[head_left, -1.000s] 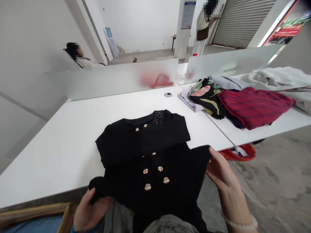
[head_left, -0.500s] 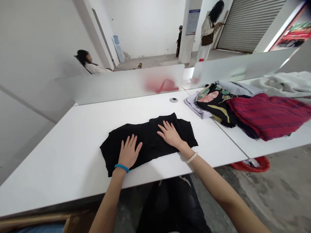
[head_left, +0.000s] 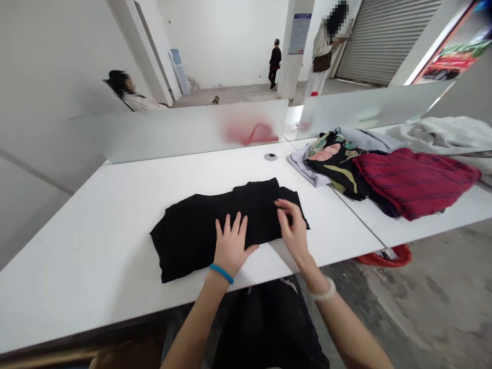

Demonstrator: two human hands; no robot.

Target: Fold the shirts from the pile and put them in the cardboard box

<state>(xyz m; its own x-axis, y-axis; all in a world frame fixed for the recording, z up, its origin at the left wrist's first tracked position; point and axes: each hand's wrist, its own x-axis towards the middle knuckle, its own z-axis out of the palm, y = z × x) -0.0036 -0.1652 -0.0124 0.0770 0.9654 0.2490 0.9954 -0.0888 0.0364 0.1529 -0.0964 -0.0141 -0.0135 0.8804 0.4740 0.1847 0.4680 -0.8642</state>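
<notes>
Right hand (head_left: 294,230) is drawn up from flat, fingers curled at the edge of the folded black garment (head_left: 188,236), grip unclear; left hand (head_left: 231,245) is spread open on it.

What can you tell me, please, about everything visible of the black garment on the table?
The black garment looks like soft, matte cloth, folded into an uneven, roughly rectangular bundle with no buttons showing. It lies flat on the white table, near the front edge. The left hand rests on its near side, and the right hand touches its right end with the fingers.
</notes>
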